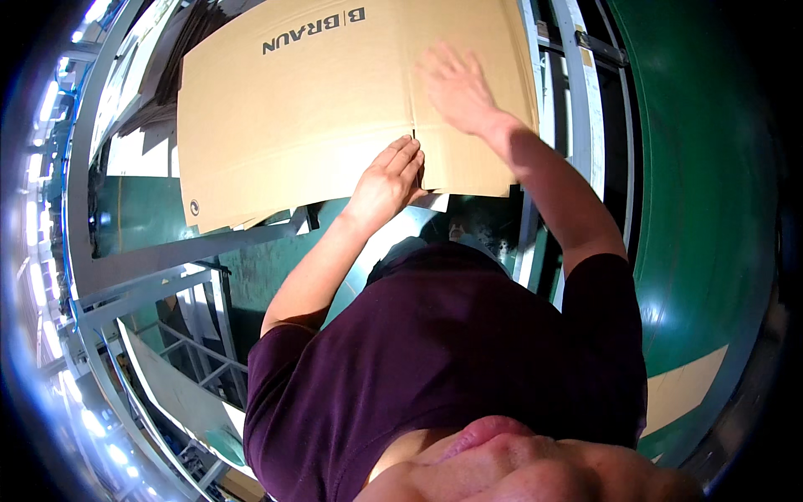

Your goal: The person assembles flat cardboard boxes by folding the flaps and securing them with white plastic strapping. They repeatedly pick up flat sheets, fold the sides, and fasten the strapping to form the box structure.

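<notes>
One brown cardboard sheet (301, 109) lay beneath the left hand (387, 177), fingers together, grip unclear, and the blurred right hand (458, 92), fingers spread

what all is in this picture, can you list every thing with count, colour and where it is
top cardboard sheet: 1, tan with dark print, upper middle
brown sheets: several, uncountable, upper left
metal frames: several, grey, left and right of the cardboard
white panel: 1, lower left
tan board: 1, lower right
lights: many, white, left rim
floor: 1, green, mostly right
shirt: 1, dark purple, lower middle
left hand: 1, bare, at the cardboard's near-edge slit
right hand: 1, bare, blurred, over the cardboard's right part
</notes>
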### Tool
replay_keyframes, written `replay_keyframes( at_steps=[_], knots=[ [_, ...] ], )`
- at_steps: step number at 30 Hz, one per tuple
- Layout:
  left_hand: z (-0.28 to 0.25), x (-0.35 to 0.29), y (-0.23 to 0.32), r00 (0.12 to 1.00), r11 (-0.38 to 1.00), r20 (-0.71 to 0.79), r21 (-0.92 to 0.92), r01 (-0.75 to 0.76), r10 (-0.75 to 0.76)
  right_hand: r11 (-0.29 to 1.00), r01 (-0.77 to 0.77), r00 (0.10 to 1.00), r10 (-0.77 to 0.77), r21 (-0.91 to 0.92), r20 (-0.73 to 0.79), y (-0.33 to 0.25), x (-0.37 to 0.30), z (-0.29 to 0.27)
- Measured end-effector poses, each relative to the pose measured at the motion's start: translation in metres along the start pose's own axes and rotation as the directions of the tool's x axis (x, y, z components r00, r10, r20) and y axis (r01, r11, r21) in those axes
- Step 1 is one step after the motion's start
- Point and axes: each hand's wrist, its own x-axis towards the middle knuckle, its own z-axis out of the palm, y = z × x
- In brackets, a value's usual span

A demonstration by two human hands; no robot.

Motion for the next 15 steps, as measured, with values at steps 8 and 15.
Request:
replay_keyframes(
  at_steps=[8,15],
  knots=[
    [0.025,-0.004,-0.006,0.994,0.997,-0.081,0.029,-0.076,0.078,0.999,0.027,0.983,-0.022,-0.027,0.18,-0.071,-0.043,-0.031],
    [0.04,-0.004,-0.009,0.981,0.993,-0.159,0.016,-0.114,0.115,0.923,-0.142,0.979,0.184,0.358,-0.084,-0.049,-0.109,-0.029]
  ],
)
